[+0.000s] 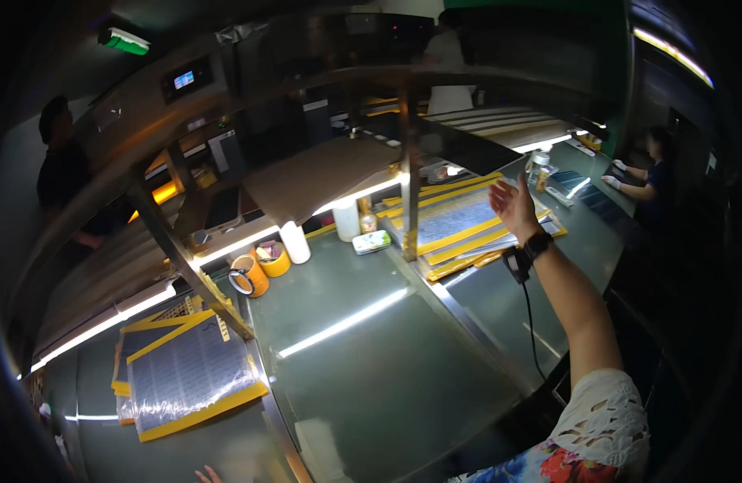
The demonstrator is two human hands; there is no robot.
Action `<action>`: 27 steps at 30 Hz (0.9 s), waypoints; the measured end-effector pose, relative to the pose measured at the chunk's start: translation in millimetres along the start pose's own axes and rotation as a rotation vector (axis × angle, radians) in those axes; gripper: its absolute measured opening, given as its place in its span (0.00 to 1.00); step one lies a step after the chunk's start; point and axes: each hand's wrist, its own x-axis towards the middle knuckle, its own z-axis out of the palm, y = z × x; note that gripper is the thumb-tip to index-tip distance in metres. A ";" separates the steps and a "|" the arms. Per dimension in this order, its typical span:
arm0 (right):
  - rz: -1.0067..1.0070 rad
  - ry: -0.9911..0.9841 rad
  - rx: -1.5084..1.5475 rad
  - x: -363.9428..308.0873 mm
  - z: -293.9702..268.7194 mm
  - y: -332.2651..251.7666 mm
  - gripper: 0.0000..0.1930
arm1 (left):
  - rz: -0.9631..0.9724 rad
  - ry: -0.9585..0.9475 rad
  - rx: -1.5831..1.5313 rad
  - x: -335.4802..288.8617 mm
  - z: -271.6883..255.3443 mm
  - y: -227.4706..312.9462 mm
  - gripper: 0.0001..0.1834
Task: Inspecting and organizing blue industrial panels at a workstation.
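Observation:
My right hand is raised on an outstretched arm, with its fingers apart and nothing in them. Below and beside it lies a stack of yellow-edged film sheets in clear covering. A black strap with a small dark device and a cable circles that wrist. Of my left hand only a few fingers show at the lower edge, stretched out with no object visible in them. Nearest to those fingers is another pile of yellow-bordered sheets, shiny on top, on the left part of the table.
The dark green glossy tabletop is divided by metal strips. Along its back stand orange tape rolls, a white bottle and a small tin. Metal posts rise behind. A gloved person works at the right; others stand farther back.

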 end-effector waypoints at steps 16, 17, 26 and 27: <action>0.118 0.038 0.171 -222.9 -129.3 -75.9 0.13 | 0.170 0.058 0.204 23.0 18.8 -16.4 0.59; 0.143 0.108 0.173 -263.7 -148.0 -73.1 0.15 | 0.090 0.054 0.192 14.9 19.2 -23.2 0.59; 0.073 0.345 0.131 -428.2 -196.1 -71.3 0.20 | 0.106 0.043 -0.083 57.4 20.9 -48.2 0.71; 0.097 0.318 0.152 -421.0 -195.0 -67.1 0.18 | 0.113 0.049 -0.064 60.2 22.7 -49.4 0.71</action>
